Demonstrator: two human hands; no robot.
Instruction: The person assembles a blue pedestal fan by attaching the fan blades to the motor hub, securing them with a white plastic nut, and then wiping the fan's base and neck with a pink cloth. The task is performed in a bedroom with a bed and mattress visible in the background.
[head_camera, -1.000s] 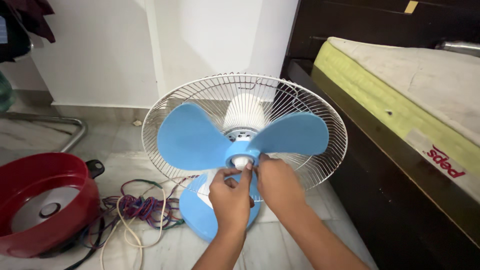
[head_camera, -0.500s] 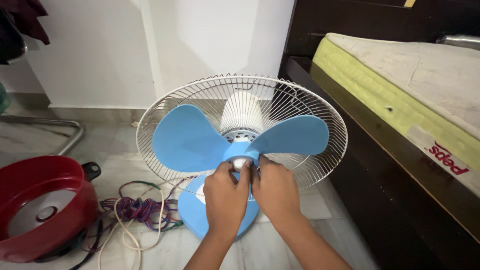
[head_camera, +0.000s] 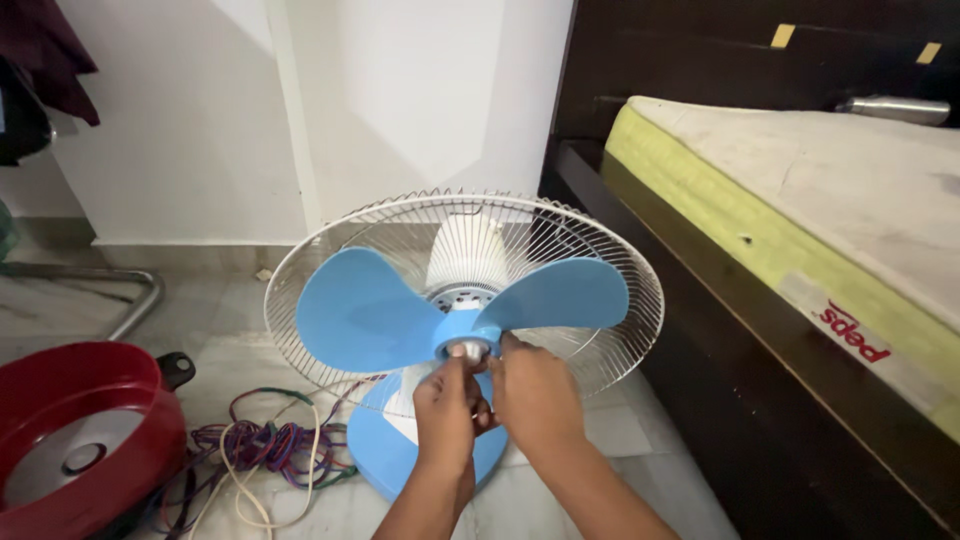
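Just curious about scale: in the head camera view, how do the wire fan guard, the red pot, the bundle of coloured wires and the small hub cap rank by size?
1. Wire fan guard
2. Red pot, partly cut off by the frame
3. Bundle of coloured wires
4. Hub cap

The pot sits nearer the camera, so its true size against the guard is unsure.

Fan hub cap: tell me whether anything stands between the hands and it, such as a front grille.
Nothing visible does. The fan has no front grille on; only the rear wire guard sits behind the blue blades. Both the left hand and the right hand already have their fingertips at the pale hub cap.
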